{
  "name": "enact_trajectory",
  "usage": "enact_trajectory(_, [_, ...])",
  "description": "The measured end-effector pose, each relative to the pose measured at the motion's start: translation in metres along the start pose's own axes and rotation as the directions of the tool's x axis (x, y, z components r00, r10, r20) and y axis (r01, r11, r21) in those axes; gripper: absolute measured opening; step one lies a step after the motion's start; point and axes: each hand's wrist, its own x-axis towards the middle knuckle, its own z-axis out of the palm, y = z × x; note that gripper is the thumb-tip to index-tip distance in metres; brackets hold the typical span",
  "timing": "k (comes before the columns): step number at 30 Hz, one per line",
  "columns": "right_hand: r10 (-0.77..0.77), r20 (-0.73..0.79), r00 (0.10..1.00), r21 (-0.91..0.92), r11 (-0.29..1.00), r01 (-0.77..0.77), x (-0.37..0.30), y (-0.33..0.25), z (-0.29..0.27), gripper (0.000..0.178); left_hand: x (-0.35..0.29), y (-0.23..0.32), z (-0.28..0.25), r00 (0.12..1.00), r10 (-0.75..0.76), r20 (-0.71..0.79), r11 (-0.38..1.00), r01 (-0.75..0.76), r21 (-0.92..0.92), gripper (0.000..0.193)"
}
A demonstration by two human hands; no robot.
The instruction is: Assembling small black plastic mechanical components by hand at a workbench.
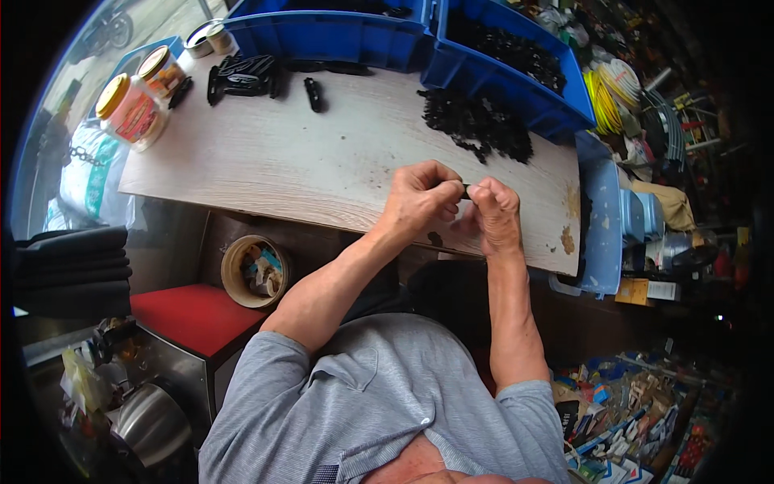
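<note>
Above the near edge of the pale wood-grain table (322, 149), my two hands meet around a small black piece (465, 192). My left hand (423, 194) pinches it from one side between thumb and fingers. From the other side my right hand (494, 211) grips it, fingers curled in. Most of the piece is hidden by my fingers, so its exact shape does not show. Beyond my hands, to the right, lies a loose heap of small black parts (476, 125). Farther left on the table are a stack of black oblong pieces (246, 77) and a single short black piece (313, 94).
Two blue bins (322, 39) (516, 68) with black parts line the table's far side. Jars with yellow lids (133, 113) stand at the left corner. Below the table sit a round bucket (234, 278) of scraps and a red-topped cabinet (201, 319). A light-blue container (601, 234) adjoins the right edge.
</note>
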Motion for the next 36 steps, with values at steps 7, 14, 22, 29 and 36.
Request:
enact_trajectory(7, [-0.028,-0.056,0.998,0.175,0.984,0.037,-0.001,0.006,-0.011,0.032,0.003,0.008,-0.027,0.878,0.478,-0.026,0.691,-0.358,0.628,0.021])
enact_trajectory(14, [0.132,-0.539,0.832,0.363,0.928,0.088,0.008,-0.002,-0.071,0.035,0.055,0.077,-0.168,0.672,0.663,0.329,-0.431,-0.016,0.902,0.033])
enact_trajectory(22, [0.085,-0.636,0.767,0.206,0.976,0.063,0.012,-0.008,-0.09,0.029,0.042,0.064,-0.139,0.724,0.508,0.466,-0.401,-0.28,0.872,0.034])
enact_trajectory(29, [0.222,-0.387,0.895,-0.137,0.946,-0.294,0.04,-0.026,-0.032,0.029,0.034,0.042,-0.109,0.779,0.417,0.469,-0.3,-0.369,0.88,0.035])
enact_trajectory(36, [0.126,-0.351,0.928,-0.442,0.851,-0.283,0.052,-0.028,-0.014,0.021,0.032,0.046,-0.103,0.681,0.533,0.501,-0.283,-0.415,0.865,0.03])
